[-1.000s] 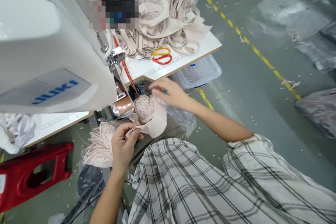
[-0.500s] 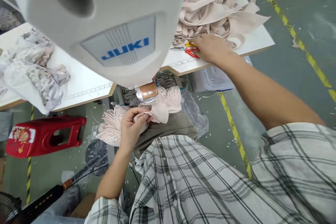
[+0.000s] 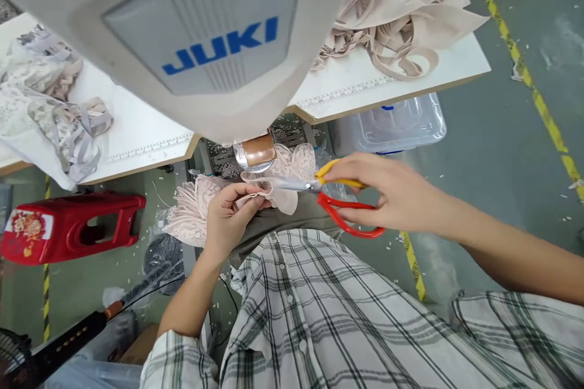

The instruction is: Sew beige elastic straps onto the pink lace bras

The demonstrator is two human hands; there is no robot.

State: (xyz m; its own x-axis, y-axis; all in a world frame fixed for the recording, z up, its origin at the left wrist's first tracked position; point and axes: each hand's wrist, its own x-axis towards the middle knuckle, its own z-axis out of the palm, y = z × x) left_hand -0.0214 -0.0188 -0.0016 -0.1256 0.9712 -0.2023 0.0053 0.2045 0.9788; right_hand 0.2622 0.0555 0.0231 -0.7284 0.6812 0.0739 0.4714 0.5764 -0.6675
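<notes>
My left hand (image 3: 232, 214) pinches the edge of a pale pink lace bra (image 3: 285, 197) just above my lap. Scissors (image 3: 349, 209) with one yellow and one red handle are in my right hand (image 3: 387, 194), my fingers through the loops. Their blades point left and reach the fabric beside my left fingertips; whether they touch it I cannot tell. More gathered pink lace (image 3: 194, 209) hangs to the left of my left hand. Directly above the bra is the end of a white JUKI sewing machine (image 3: 219, 42), with a brown-covered part (image 3: 258, 152) below its head.
Pink fabric strips (image 3: 401, 24) lie heaped on the right white tabletop (image 3: 460, 67), pale lace pieces (image 3: 59, 103) on the left one. A clear plastic box (image 3: 396, 124) is under the right table. A red stool (image 3: 73, 225) and a fan (image 3: 59, 346) are at left.
My right hand has lifted the scissors off the right tabletop and brought them down to the bra. My left hand keeps its pinch. The view has shifted slightly.
</notes>
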